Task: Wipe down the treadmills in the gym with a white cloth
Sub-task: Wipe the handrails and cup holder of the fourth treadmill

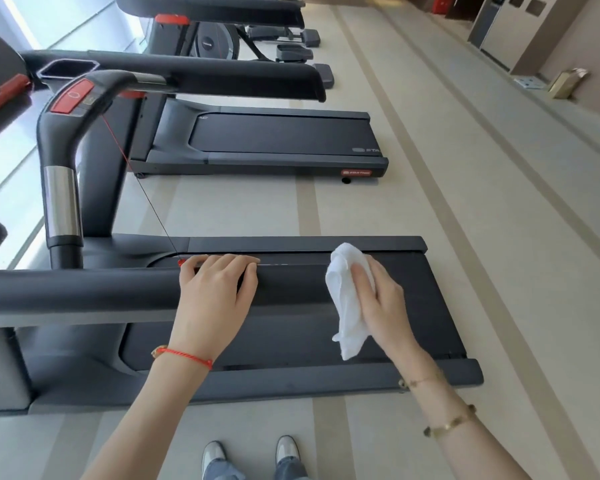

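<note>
Pale gym floor (413, 209) runs between a row of dark treadmills, and the person stands alongside the nearest treadmill (291, 375), facing across it. On its side handrail (84, 292) the white cloth (347, 299) is bunched around the rail's free end, the right hand (381, 303) pressing it there with fingers curled over the fabric and gripping it. Just beside it on the same rail, the left hand (215, 292) lies with straight, relaxed fingers draped over the top, holding nothing and steadying the body. To wipe well, I judge the cloth should wrap the rail and be drawn along its length in overlapping passes, underside included, while the left hand shifts away ahead of it. A thin red safety cord (136, 174) slants from the console (71, 97) down to a clip near the left fingertips; it could snag. Open floor lies to the right past the rail's end, and the second treadmill (274, 140) stands well apart beyond.
</note>
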Demonstrator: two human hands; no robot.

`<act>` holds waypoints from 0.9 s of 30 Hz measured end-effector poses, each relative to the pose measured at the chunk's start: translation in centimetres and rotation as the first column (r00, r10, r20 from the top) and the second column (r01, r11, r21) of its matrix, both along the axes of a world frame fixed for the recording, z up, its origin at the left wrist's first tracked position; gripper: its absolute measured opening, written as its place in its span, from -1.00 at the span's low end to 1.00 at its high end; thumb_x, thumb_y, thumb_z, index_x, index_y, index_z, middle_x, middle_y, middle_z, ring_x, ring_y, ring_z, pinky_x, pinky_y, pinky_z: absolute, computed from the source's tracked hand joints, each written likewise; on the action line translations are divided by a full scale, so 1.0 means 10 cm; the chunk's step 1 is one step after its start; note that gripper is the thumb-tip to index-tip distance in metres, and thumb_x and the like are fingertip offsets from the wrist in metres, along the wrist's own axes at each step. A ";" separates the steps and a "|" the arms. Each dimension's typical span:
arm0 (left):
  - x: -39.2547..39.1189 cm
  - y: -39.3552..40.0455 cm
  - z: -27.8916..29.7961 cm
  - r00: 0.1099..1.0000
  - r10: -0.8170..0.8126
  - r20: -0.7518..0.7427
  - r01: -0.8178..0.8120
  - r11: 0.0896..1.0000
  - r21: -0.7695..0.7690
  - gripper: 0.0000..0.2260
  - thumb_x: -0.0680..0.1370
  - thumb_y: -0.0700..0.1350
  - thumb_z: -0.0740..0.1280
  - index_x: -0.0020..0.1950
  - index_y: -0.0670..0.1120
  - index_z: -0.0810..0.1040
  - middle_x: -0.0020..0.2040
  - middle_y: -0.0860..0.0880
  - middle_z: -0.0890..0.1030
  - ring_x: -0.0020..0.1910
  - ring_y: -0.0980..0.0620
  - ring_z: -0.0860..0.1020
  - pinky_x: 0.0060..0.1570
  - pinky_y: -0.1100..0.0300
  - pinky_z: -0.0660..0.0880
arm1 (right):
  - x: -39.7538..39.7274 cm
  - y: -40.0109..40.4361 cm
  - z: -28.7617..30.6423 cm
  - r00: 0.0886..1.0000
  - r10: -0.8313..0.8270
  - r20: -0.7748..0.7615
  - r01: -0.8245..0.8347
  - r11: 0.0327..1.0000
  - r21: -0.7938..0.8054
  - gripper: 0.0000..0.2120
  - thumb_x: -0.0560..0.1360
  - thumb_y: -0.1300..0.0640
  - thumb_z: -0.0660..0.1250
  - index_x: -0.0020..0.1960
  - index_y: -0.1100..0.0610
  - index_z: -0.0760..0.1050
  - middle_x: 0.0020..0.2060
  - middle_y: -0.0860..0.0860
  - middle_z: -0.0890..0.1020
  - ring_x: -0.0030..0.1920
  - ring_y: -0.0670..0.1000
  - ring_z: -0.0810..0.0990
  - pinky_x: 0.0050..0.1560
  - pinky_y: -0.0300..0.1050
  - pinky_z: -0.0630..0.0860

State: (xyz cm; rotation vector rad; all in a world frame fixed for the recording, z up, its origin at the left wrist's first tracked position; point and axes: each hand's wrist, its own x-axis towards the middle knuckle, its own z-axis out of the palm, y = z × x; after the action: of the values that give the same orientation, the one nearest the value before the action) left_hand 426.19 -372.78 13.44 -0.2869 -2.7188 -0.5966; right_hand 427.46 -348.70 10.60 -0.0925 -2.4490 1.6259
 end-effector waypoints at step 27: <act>0.01 0.02 -0.01 1.000 0.031 -0.001 -0.031 0.998 -0.058 -0.70 0.64 -0.09 0.10 0.04 -0.01 0.64 -0.09 0.08 0.66 -0.04 0.00 0.60 0.24 0.04 0.27 | -0.27 0.08 0.16 0.975 0.178 0.131 -0.182 0.983 0.017 -0.72 0.52 -0.26 0.21 -0.31 -0.21 0.49 -0.39 -0.23 0.55 -0.33 -0.21 0.52 -0.20 -0.20 0.40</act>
State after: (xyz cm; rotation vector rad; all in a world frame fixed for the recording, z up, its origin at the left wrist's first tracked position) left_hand 426.30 -372.60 13.31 -0.2582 -2.7390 -0.5103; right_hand 424.72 -347.94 12.23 0.0307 -2.6464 1.7050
